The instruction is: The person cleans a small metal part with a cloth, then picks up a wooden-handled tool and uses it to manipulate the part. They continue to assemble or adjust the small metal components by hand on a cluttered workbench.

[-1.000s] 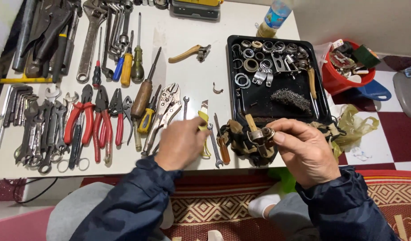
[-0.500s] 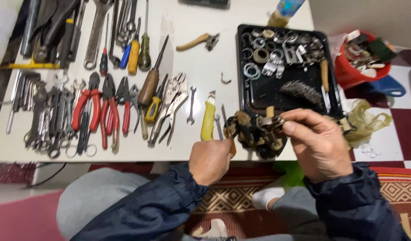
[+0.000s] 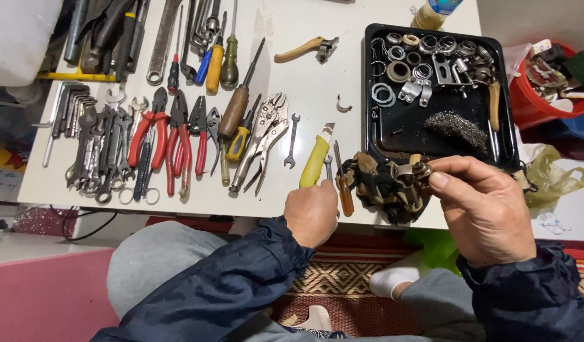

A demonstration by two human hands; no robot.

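— What have you got in your hands?

— My right hand point(image 3: 488, 212) grips a tangled bundle of dark straps and brass-coloured buckles point(image 3: 390, 185). Thumb and fingertips pinch its right end, and the rest of the bundle hangs to the left over the front edge of the white table point(image 3: 304, 82), just below the black tray point(image 3: 504, 126).

— And the left?

— My left hand point(image 3: 312, 212) is curled into a loose fist at the table's front edge, knuckles up. It sits right below the yellow utility knife point(image 3: 316, 161) and just beside a small orange-handled screwdriver point(image 3: 344, 187). I cannot tell whether the fingers close on anything; they are tucked under and hidden.

— Is it touching the bundle?

— No, it is a little to the left of it, with the screwdriver between them.

— What lies around you?

— The tray holds metal rings, washers, brackets and a pad of steel wool point(image 3: 458, 128). To the left of the knife lie locking pliers point(image 3: 261, 139), a wooden-handled screwdriver point(image 3: 236, 104), several red-handled pliers point(image 3: 168, 142) and a row of wrenches point(image 3: 99, 152). A red bucket point(image 3: 538, 95) of odd parts stands to the right of the tray.
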